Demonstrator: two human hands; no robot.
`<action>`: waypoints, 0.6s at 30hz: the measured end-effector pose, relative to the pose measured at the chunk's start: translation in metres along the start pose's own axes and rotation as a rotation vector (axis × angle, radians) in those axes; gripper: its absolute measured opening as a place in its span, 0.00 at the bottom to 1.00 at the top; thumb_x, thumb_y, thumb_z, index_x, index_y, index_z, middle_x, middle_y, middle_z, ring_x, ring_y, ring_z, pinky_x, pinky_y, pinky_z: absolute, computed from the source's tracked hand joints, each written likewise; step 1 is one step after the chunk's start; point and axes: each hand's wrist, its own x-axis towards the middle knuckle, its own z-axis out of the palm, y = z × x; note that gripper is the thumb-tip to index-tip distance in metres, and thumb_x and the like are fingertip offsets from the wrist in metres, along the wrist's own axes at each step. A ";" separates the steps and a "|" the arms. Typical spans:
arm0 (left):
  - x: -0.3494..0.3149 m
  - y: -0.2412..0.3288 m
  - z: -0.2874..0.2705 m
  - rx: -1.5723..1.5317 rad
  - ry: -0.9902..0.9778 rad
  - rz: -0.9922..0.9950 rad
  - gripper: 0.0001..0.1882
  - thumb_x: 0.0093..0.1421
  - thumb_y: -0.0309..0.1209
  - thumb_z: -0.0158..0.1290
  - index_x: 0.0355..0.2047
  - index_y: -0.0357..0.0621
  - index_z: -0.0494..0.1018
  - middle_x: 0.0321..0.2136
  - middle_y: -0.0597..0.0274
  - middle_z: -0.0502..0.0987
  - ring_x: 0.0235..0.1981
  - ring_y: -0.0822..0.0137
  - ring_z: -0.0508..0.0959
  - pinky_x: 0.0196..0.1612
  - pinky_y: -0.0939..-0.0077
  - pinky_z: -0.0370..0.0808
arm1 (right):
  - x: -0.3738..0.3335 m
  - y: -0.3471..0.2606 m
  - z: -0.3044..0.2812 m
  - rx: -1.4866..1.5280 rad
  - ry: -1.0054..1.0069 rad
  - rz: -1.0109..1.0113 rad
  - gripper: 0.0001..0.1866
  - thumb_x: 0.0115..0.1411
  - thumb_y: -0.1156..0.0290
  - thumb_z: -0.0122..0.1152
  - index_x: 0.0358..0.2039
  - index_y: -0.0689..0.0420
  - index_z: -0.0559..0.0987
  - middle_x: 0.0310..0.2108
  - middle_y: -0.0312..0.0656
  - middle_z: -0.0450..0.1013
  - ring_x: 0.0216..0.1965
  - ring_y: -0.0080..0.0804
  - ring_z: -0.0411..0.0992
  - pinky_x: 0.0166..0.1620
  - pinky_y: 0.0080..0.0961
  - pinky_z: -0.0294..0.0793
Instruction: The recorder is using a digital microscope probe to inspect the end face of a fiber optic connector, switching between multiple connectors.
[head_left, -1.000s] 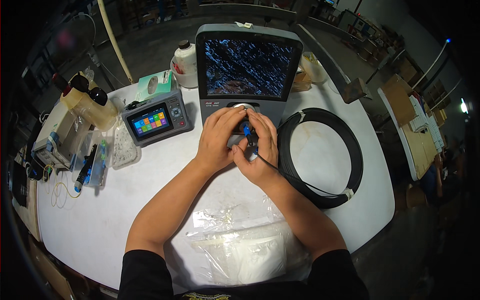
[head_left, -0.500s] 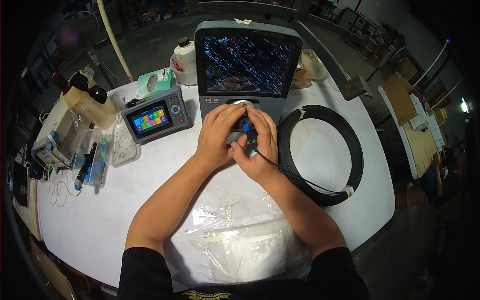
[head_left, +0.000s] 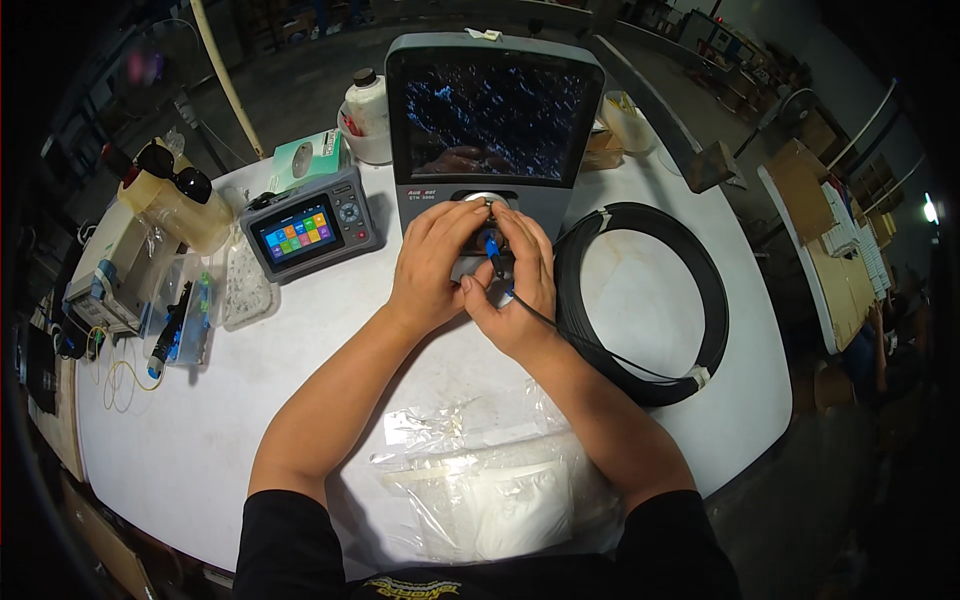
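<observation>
My left hand and my right hand meet in front of a grey desktop inspection scope. A blue fibre-optic connector with a dark boot sits between them, its front end close to the scope's round metal port. My right fingers are closed about the connector, and its black cable runs out beside that hand. My left fingers curl in at the port, where their tips meet the right ones. What those left tips pinch is hidden. Blue-white streaks and specks fill the scope's dark screen.
A coil of black cable lies at the right. Left stand a handheld tester, a green-white box and a clear tray. A bottle stands behind. Clear plastic bags lie between my forearms.
The pattern on the scope's screen has shifted, with its streaks shorter and sparser now. Both hands stay in nearly the same grip at the port.
</observation>
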 end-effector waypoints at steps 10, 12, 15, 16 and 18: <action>0.000 0.002 0.004 0.002 0.000 -0.001 0.35 0.51 0.28 0.68 0.62 0.39 0.75 0.61 0.51 0.78 0.59 0.46 0.76 0.62 0.54 0.73 | -0.002 0.003 -0.003 -0.003 -0.001 0.002 0.45 0.52 0.74 0.72 0.70 0.65 0.64 0.69 0.57 0.67 0.67 0.64 0.65 0.70 0.54 0.65; 0.000 0.000 -0.002 0.016 -0.009 0.006 0.35 0.51 0.28 0.68 0.61 0.39 0.75 0.61 0.51 0.78 0.59 0.45 0.76 0.62 0.54 0.73 | 0.000 0.002 0.001 0.009 0.001 0.001 0.45 0.51 0.74 0.73 0.70 0.65 0.64 0.69 0.57 0.67 0.67 0.64 0.65 0.70 0.54 0.65; 0.001 0.001 -0.002 0.020 -0.009 0.014 0.35 0.51 0.28 0.68 0.61 0.39 0.75 0.61 0.50 0.78 0.59 0.45 0.76 0.62 0.54 0.73 | 0.000 0.001 0.001 0.017 0.001 -0.001 0.45 0.51 0.74 0.73 0.70 0.65 0.64 0.69 0.57 0.67 0.67 0.65 0.65 0.70 0.54 0.65; 0.002 0.000 0.001 0.014 -0.008 0.018 0.35 0.51 0.28 0.68 0.61 0.39 0.75 0.61 0.50 0.78 0.59 0.45 0.76 0.62 0.54 0.73 | 0.000 0.003 0.000 0.015 0.003 0.002 0.45 0.51 0.74 0.73 0.70 0.65 0.64 0.69 0.57 0.67 0.67 0.65 0.65 0.70 0.54 0.65; 0.000 0.002 0.004 0.009 -0.007 0.017 0.35 0.51 0.28 0.68 0.61 0.39 0.75 0.61 0.50 0.78 0.59 0.45 0.76 0.62 0.54 0.73 | -0.003 0.005 -0.002 0.008 0.001 0.007 0.45 0.51 0.74 0.73 0.70 0.65 0.64 0.69 0.57 0.67 0.67 0.65 0.65 0.70 0.54 0.65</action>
